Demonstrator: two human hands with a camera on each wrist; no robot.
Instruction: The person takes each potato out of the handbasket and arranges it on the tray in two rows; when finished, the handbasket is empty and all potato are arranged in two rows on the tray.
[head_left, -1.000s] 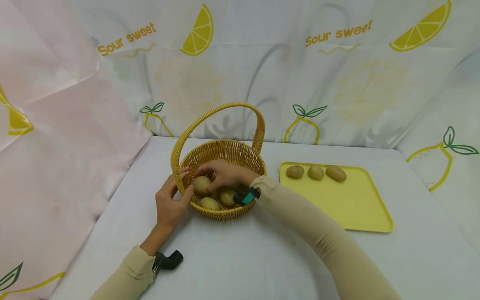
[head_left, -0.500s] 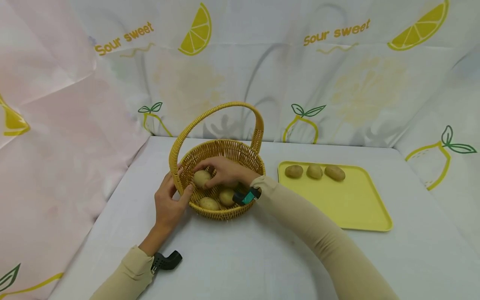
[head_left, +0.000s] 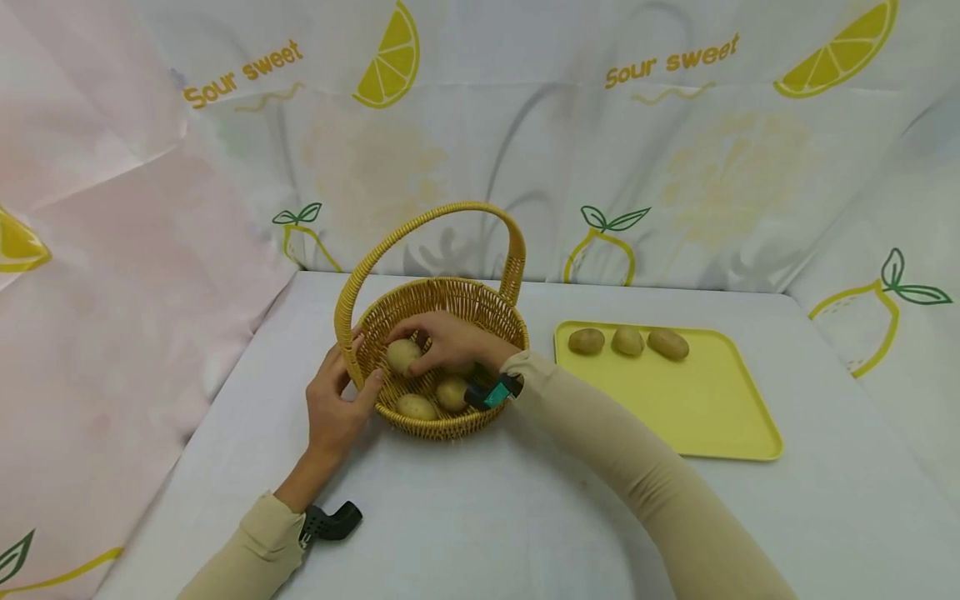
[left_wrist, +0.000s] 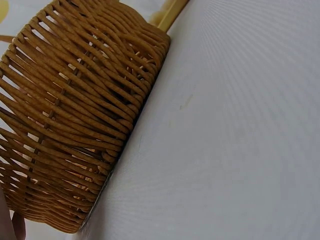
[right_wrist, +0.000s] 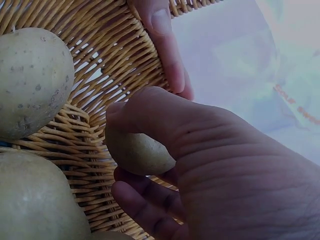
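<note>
Inside the wicker basket (head_left: 442,429), my right hand (head_left: 450,342) pinches a potato (head_left: 403,357) between thumb and fingers. The right wrist view shows the thumb over the top of this potato (right_wrist: 142,152) and fingers curled beneath it. Lower in the basket lie two more potatoes, one at the front (head_left: 415,407) and another potato (head_left: 452,393) beside my wrist. A further potato (head_left: 459,367) is mostly hidden under my right hand. My left hand (head_left: 337,408) grips the basket's left rim near the base of the handle, thumb on the near side.
To the right lies a yellow tray (head_left: 675,408) with three potatoes (head_left: 627,340) in a row along its back edge. A lemon-printed cloth (head_left: 480,142) hangs behind the white table (head_left: 465,525). The basket's tall handle (head_left: 420,223) arches over my right hand.
Held by my right hand, the potato has risen slightly and moved back a little inside the basket. My left hand keeps its grip on the rim.
</note>
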